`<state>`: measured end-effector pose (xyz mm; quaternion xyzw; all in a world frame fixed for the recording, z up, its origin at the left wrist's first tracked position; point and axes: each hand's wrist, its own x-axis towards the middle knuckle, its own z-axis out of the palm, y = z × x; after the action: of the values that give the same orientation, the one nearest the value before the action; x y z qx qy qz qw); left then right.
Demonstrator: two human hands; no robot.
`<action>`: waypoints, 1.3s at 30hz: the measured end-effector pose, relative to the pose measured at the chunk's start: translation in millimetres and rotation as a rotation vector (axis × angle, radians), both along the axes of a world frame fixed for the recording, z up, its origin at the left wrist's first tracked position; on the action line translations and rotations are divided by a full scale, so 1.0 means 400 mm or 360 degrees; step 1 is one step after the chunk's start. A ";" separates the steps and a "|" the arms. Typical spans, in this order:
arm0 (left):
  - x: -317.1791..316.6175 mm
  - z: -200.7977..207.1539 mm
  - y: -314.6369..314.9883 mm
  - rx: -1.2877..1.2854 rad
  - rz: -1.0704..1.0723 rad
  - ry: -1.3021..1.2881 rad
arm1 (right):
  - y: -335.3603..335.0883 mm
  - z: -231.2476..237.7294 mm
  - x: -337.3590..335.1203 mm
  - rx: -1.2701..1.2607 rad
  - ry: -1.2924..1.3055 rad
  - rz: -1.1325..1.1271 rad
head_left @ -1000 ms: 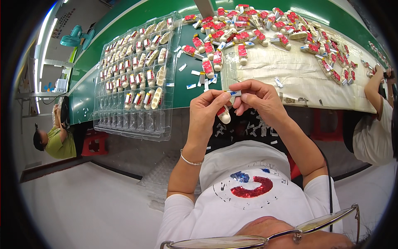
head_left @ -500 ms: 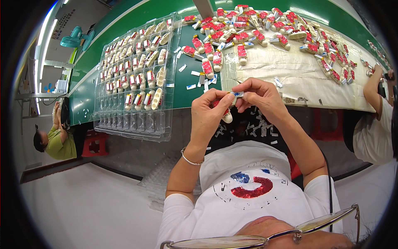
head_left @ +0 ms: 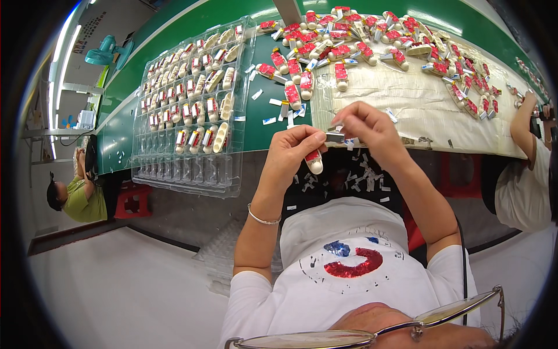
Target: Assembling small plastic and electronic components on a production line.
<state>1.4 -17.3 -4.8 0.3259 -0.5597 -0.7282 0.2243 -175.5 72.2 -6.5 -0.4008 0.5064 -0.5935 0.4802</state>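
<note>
One smooth, round-ended cream piece (head_left: 315, 163) pinched in left hand (head_left: 289, 150); right hand (head_left: 375, 132) curled, grip unclear.

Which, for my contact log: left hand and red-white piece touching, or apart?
Touching: the head view shows the left hand pinching the red-white piece.

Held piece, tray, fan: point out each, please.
Held piece (head_left: 315, 165): head view, on its pale rounded end.
Tray (head_left: 181, 169): head view, on the bare clear cells at its lower end.
Fan (head_left: 100, 57): head view, on its teal head.
</note>
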 end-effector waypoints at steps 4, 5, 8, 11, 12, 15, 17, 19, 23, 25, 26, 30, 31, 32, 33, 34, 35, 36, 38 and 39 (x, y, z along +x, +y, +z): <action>0.003 -0.003 0.002 0.0157 0.0033 0.0114 | 0.017 -0.005 -0.066 -0.0033 0.0046 0.0073; 0.001 -0.001 0.003 0.0204 0.0071 0.0163 | 0.024 -0.017 -0.079 -0.0200 0.0487 0.0308; 0.002 0.001 0.012 0.0191 0.0145 0.0227 | 0.043 0.025 -0.039 -0.0044 0.0678 0.0237; -0.013 0.010 0.034 0.0008 0.0268 0.0130 | 0.043 0.040 -0.008 0.0074 0.0558 0.0051; -0.019 0.016 0.042 0.0006 0.0262 0.0129 | 0.039 0.045 -0.001 0.0102 0.0409 0.0055; -0.024 0.026 0.067 -0.0293 0.0377 -0.0041 | 0.026 0.031 0.010 0.0162 0.0110 0.0084; -0.022 0.026 0.074 -0.0520 0.0363 -0.0073 | 0.021 0.025 0.014 0.0194 -0.0037 0.0114; -0.020 0.029 0.075 -0.0523 0.0356 -0.0078 | 0.021 0.026 0.018 0.0149 -0.0130 0.0129; -0.017 0.045 0.071 -0.0336 0.0367 -0.0048 | 0.027 0.012 0.008 0.0030 -0.0118 0.0197; -0.016 0.041 0.069 -0.0354 0.0372 -0.0030 | 0.029 0.010 0.012 -0.0020 -0.0138 0.0180; -0.015 0.039 0.068 -0.0371 0.0377 -0.0013 | 0.030 0.013 0.014 -0.0020 -0.0137 0.0179; -0.013 0.028 0.069 -0.0391 0.0397 -0.0041 | 0.027 0.024 0.018 0.0070 -0.0123 0.0154; -0.012 0.028 0.070 -0.0422 0.0390 -0.0046 | 0.025 0.022 0.016 0.0098 -0.0090 0.0159; -0.012 0.029 0.071 -0.0453 0.0384 -0.0051 | 0.025 0.019 0.013 0.0097 -0.0091 0.0161; -0.013 0.031 0.070 -0.0452 0.0386 -0.0052 | 0.027 0.014 0.008 0.0060 -0.0120 0.0173; -0.015 0.036 0.068 -0.0351 0.0375 -0.0023 | 0.028 0.011 0.005 0.0022 -0.0150 0.0186; -0.017 0.038 0.066 -0.0249 0.0362 0.0005 | 0.029 0.011 0.007 0.0022 -0.0150 0.0187; -0.017 0.034 0.061 -0.0249 0.0364 0.0004 | 0.032 0.012 0.014 0.0001 -0.0198 0.0176; -0.014 0.017 0.052 -0.0016 0.0344 0.0157 | 0.030 0.013 0.023 -0.0021 -0.0246 0.0164; -0.013 0.012 0.051 -0.0016 0.0343 0.0156 | 0.027 0.011 0.027 -0.0075 -0.0173 0.0119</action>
<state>-3.9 3.0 0.2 0.3470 -0.5135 -0.7121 0.3299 -164.6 82.9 -2.0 -0.3978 0.4502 -0.6077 0.5194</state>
